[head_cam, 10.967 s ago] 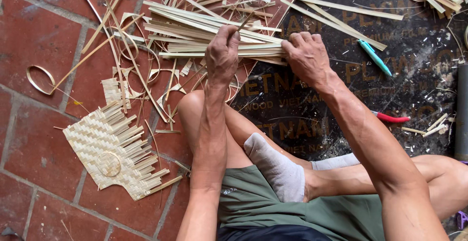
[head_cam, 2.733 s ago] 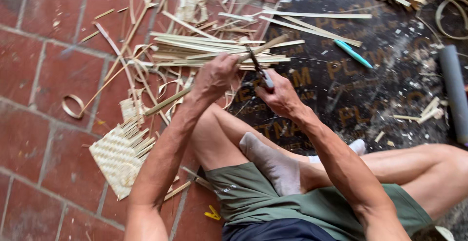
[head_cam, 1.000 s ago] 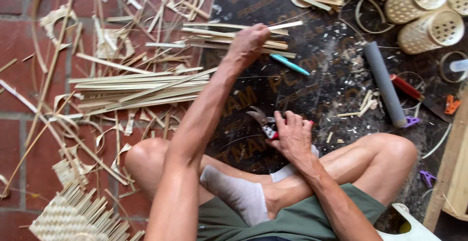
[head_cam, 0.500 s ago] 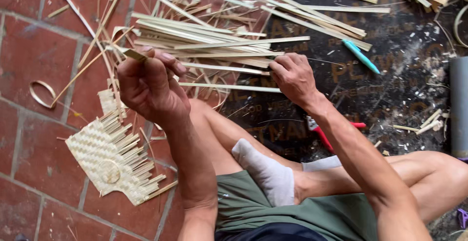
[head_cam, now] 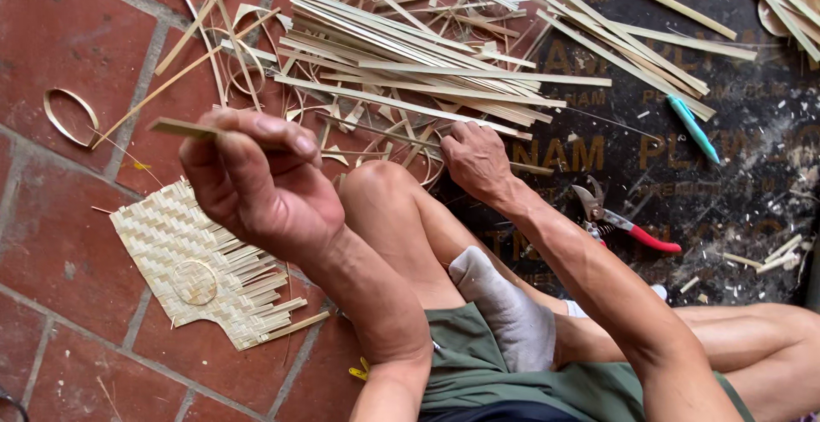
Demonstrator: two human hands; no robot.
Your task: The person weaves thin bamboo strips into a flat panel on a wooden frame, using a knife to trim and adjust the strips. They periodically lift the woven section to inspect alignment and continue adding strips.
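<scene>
Two bare hands work: the left hand [head_cam: 256,187] pinches a thin pale bamboo strip [head_cam: 184,128], raised above the woven bamboo mat [head_cam: 201,268]; the right hand [head_cam: 477,161] presses loose strips on the floor beside the red-handled pruning shears [head_cam: 623,221]

Half a second back my left hand [head_cam: 256,187] was curled over a bamboo strip [head_cam: 184,128] low by the knee; now I see it raised closer to the camera, fingers pinching that strip so its end pokes out to the left. My right hand [head_cam: 477,161] has dropped from the loose slat it was gripping and now rests fingers-down at the near edge of the strip pile [head_cam: 410,55]. The red-handled cutters [head_cam: 619,221], which that hand held a second ago, now lie alone on the dark board [head_cam: 752,183], beside my right forearm.
</scene>
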